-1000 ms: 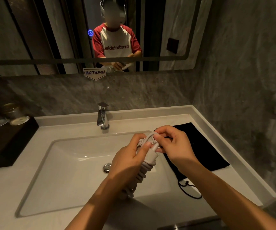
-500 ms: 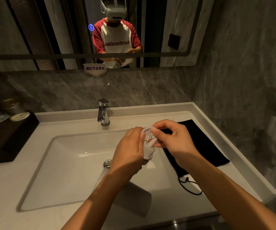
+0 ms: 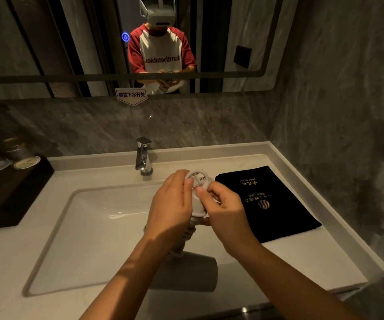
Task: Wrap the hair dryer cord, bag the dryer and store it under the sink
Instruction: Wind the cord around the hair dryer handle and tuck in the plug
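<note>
Over the white sink basin [image 3: 89,229] I hold a white hair dryer [image 3: 184,271], barrel down and handle up. My left hand [image 3: 170,206] grips the handle, which has the white cord [image 3: 189,230] coiled around it. My right hand [image 3: 223,209] pinches the last loop of cord with the plug [image 3: 198,179] at the top of the handle. A flat black storage bag [image 3: 267,204] with gold lettering lies on the counter just right of my hands.
A chrome faucet [image 3: 143,155] stands behind the basin. A dark wooden tray [image 3: 8,192] with lidded glasses sits at the counter's left. A wide mirror hangs above, with grey stone walls behind and to the right. The counter's front edge is near me.
Both hands have lifted the dryer slightly toward the faucet, and the barrel now shows below my wrists. The right hand has come off the bag, which shows fully, and tucks the plug end.
</note>
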